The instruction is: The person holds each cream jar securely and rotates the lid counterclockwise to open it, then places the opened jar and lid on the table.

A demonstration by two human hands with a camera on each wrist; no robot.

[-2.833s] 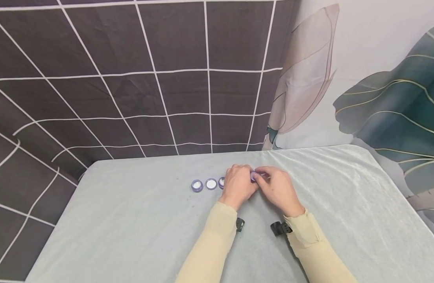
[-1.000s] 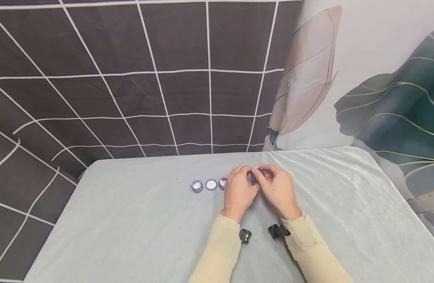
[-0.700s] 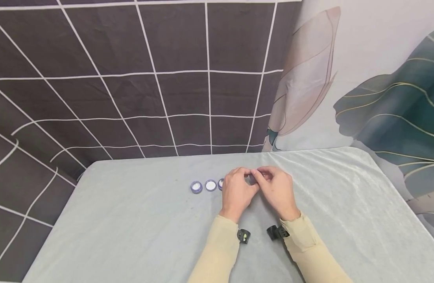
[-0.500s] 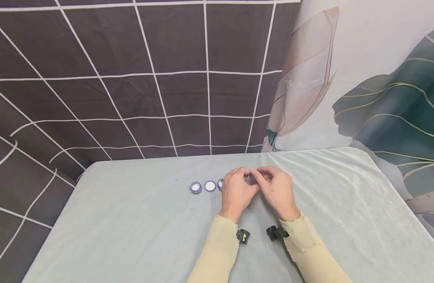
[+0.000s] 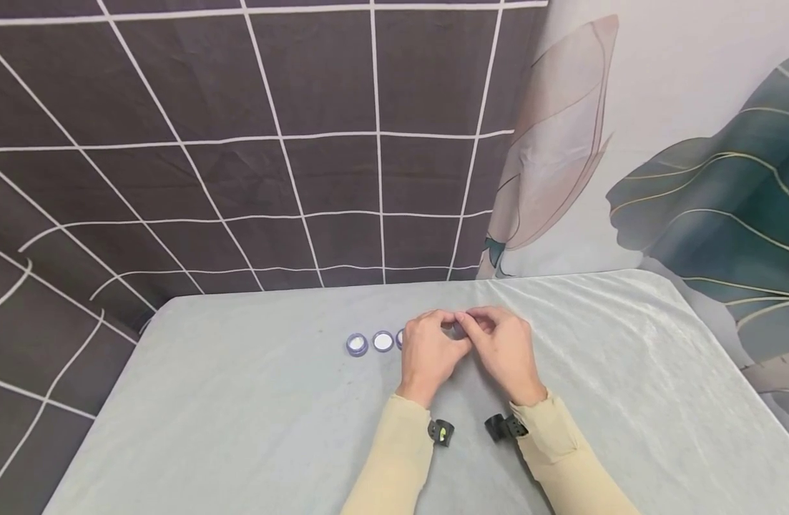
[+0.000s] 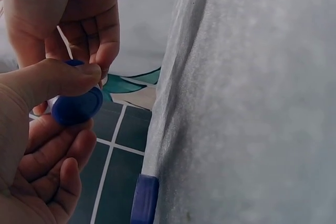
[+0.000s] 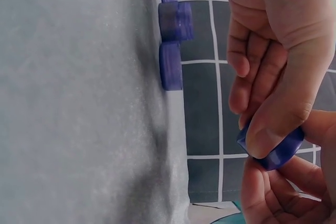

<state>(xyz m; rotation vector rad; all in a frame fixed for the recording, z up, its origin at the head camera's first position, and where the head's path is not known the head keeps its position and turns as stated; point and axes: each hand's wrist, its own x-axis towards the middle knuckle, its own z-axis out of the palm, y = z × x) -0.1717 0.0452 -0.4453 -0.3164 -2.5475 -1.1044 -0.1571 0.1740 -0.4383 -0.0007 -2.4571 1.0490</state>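
Between the fingers of both hands, above the table, is a small round blue-purple jar [image 6: 79, 107]; whether its lid is on cannot be made out. My left hand [image 5: 428, 357] pinches it with the thumb across the top in the left wrist view. From the other side my right hand [image 5: 503, 352] grips it, thumb pressed on the rim in the right wrist view. To the left on the cloth, an uncovered jar [image 5: 357, 345] with whitish contents stands beside a round lid [image 5: 383, 341] lying white inside up. Another purple piece [image 5: 400, 338] is partly hidden behind my left hand.
A pale grey velvety cloth [image 5: 239, 400] covers the table. Behind its far edge hangs a dark curtain [image 5: 330, 172] with white grid lines, and a leaf-patterned curtain [image 5: 677, 207] is at the right.
Compared with 2.8 seconds ago, the hands are closer together, my right thumb now meets the left fingers, and the jar has tilted out of clear head view. Over the last half second they barely move.
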